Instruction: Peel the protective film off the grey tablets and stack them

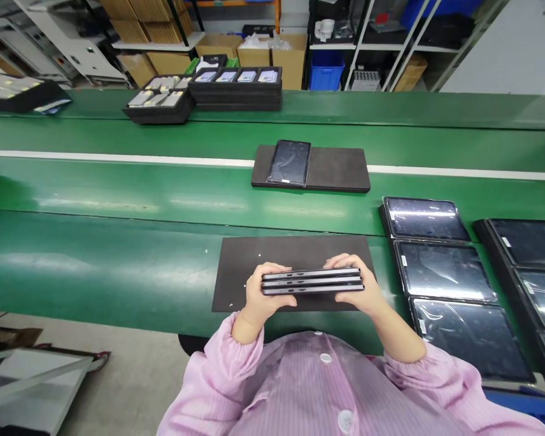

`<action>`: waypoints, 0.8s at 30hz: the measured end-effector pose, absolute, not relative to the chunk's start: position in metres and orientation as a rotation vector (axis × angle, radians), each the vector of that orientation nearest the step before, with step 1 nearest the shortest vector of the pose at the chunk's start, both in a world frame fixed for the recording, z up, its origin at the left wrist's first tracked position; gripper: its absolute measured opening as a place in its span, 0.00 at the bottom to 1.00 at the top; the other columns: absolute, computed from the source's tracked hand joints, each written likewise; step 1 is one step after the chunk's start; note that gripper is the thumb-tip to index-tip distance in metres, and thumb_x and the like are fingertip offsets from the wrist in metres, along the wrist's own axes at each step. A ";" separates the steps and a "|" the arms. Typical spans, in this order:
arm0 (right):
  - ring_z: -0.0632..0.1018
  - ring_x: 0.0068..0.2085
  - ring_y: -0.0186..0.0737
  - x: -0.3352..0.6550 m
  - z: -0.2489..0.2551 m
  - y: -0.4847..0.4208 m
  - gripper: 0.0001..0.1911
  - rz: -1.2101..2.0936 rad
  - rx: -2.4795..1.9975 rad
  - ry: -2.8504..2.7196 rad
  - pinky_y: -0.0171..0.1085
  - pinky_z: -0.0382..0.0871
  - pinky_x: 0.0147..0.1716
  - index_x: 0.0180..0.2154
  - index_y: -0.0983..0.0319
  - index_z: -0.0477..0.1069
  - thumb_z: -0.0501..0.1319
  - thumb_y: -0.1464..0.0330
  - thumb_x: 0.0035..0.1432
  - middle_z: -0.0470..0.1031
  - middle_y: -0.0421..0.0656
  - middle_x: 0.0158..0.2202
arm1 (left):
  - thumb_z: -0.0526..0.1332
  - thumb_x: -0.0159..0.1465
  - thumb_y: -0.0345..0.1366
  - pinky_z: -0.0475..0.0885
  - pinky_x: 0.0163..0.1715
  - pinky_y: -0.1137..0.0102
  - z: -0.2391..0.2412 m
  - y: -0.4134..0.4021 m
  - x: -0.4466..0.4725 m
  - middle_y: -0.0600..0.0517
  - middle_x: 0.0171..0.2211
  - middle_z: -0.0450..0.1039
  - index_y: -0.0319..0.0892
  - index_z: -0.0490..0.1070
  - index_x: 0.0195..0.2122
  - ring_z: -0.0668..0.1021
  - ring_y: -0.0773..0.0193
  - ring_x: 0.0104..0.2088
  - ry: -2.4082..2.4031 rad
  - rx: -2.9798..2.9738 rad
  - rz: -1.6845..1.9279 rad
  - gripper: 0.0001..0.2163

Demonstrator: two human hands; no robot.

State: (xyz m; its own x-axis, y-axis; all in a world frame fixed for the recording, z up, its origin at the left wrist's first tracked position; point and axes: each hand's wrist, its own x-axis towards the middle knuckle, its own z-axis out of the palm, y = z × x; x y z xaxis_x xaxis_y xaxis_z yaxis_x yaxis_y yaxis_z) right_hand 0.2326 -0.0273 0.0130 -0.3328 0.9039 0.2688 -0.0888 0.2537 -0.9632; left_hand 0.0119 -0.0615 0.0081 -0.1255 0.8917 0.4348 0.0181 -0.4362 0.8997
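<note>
A stack of three tablets is held edge-on above the bench, their thin grey sides turned up to me. My left hand grips the stack's left end, fingers behind and thumb in front. At the right end my right hand clasps it the same way. Beneath the stack lies a dark foam mat on the green bench. Farther off, a single tablet in clear film rests on the left part of a black foam pad. The screens of the held tablets are hidden from view.
To the right, several film-wrapped tablets lie in a black tray, with a second tray of tablets beyond. Black boxes and a tray of small packets stand at the back. A cart is at lower left.
</note>
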 end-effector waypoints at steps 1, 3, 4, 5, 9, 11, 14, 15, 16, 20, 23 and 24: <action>0.74 0.40 0.45 0.232 0.014 -0.027 0.25 1.269 -0.793 -1.540 0.45 0.68 0.41 0.39 0.56 0.66 0.71 0.53 0.42 0.73 0.44 0.38 | 0.72 0.42 0.48 0.77 0.36 0.64 0.008 -0.061 0.012 0.47 0.34 0.78 0.42 0.68 0.38 0.81 0.56 0.35 1.051 1.453 1.643 0.26; 0.74 0.40 0.44 0.231 0.016 -0.026 0.25 1.274 -0.796 -1.540 0.43 0.68 0.39 0.39 0.56 0.66 0.71 0.53 0.42 0.73 0.44 0.38 | 0.72 0.42 0.48 0.76 0.36 0.65 0.009 -0.060 0.012 0.47 0.35 0.78 0.42 0.68 0.38 0.81 0.57 0.35 1.054 1.438 1.648 0.26; 0.75 0.40 0.44 0.230 0.017 -0.025 0.25 1.272 -0.796 -1.539 0.43 0.69 0.38 0.39 0.56 0.66 0.71 0.53 0.42 0.73 0.44 0.38 | 0.72 0.42 0.48 0.76 0.36 0.65 0.010 -0.060 0.012 0.47 0.35 0.78 0.42 0.68 0.38 0.81 0.57 0.35 1.055 1.433 1.649 0.25; 0.75 0.39 0.44 0.229 0.018 -0.024 0.25 1.267 -0.793 -1.539 0.42 0.69 0.37 0.39 0.56 0.66 0.71 0.52 0.42 0.73 0.44 0.38 | 0.72 0.42 0.48 0.77 0.35 0.65 0.011 -0.059 0.012 0.47 0.34 0.78 0.42 0.68 0.38 0.81 0.57 0.35 1.056 1.429 1.647 0.25; 0.75 0.38 0.44 0.228 0.019 -0.021 0.25 1.246 -0.788 -1.548 0.42 0.70 0.35 0.38 0.57 0.65 0.69 0.52 0.43 0.73 0.45 0.37 | 0.72 0.42 0.48 0.77 0.36 0.64 0.013 -0.057 0.012 0.48 0.34 0.78 0.42 0.67 0.38 0.81 0.57 0.35 1.054 1.422 1.636 0.26; 0.75 0.38 0.44 0.228 0.018 -0.020 0.25 1.237 -0.788 -1.571 0.41 0.70 0.34 0.38 0.57 0.64 0.68 0.50 0.45 0.72 0.45 0.37 | 0.72 0.42 0.48 0.77 0.36 0.65 0.013 -0.056 0.012 0.49 0.34 0.78 0.43 0.67 0.38 0.81 0.58 0.35 1.044 1.426 1.643 0.25; 0.74 0.39 0.45 0.227 0.023 -0.022 0.25 1.053 -0.840 -1.672 0.44 0.71 0.35 0.42 0.57 0.63 0.64 0.48 0.49 0.71 0.46 0.38 | 0.72 0.43 0.49 0.77 0.36 0.64 0.015 -0.054 0.012 0.49 0.33 0.78 0.43 0.66 0.38 0.81 0.57 0.34 1.055 1.418 1.643 0.25; 0.74 0.41 0.46 0.226 0.027 -0.024 0.25 0.890 -0.891 -1.707 0.46 0.70 0.38 0.44 0.57 0.62 0.64 0.49 0.51 0.70 0.47 0.40 | 0.72 0.43 0.48 0.77 0.35 0.64 0.015 -0.053 0.012 0.49 0.33 0.78 0.42 0.66 0.37 0.81 0.57 0.34 1.073 1.414 1.639 0.25; 0.72 0.44 0.47 0.225 0.033 -0.027 0.24 0.681 -0.946 -1.738 0.48 0.69 0.40 0.45 0.57 0.62 0.64 0.52 0.52 0.69 0.47 0.42 | 0.72 0.43 0.48 0.77 0.34 0.64 0.016 -0.052 0.012 0.48 0.33 0.78 0.42 0.66 0.37 0.81 0.56 0.34 1.095 1.413 1.635 0.25; 0.68 0.43 0.44 0.217 0.057 -0.045 0.10 -0.090 -0.981 -1.880 0.48 0.62 0.47 0.37 0.56 0.69 0.66 0.70 0.53 0.66 0.42 0.39 | 0.72 0.43 0.47 0.77 0.32 0.66 0.017 -0.049 0.013 0.48 0.33 0.78 0.42 0.67 0.37 0.81 0.57 0.33 1.133 1.443 1.638 0.24; 0.66 0.36 0.39 0.209 0.066 -0.054 0.06 -0.212 -0.927 -1.994 0.45 0.59 0.43 0.33 0.56 0.73 0.65 0.74 0.54 0.67 0.40 0.32 | 0.72 0.44 0.47 0.77 0.33 0.66 0.018 -0.049 0.013 0.48 0.33 0.78 0.43 0.67 0.38 0.81 0.57 0.33 1.114 1.435 1.646 0.24; 0.65 0.34 0.38 0.207 0.066 -0.055 0.06 -0.208 -0.930 -2.006 0.44 0.59 0.41 0.33 0.57 0.74 0.64 0.74 0.55 0.68 0.39 0.31 | 0.72 0.45 0.47 0.78 0.34 0.65 0.018 -0.049 0.013 0.48 0.33 0.78 0.43 0.66 0.38 0.81 0.57 0.33 1.115 1.433 1.644 0.24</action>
State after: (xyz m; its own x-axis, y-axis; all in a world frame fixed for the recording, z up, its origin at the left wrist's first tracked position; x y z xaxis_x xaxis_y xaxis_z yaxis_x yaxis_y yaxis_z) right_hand 0.2067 -0.0553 0.0663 -0.3233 0.5329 0.7820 0.6818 0.7042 -0.1981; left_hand 0.0128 -0.0491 0.0175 -0.1639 0.8998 0.4044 0.0429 -0.4030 0.9142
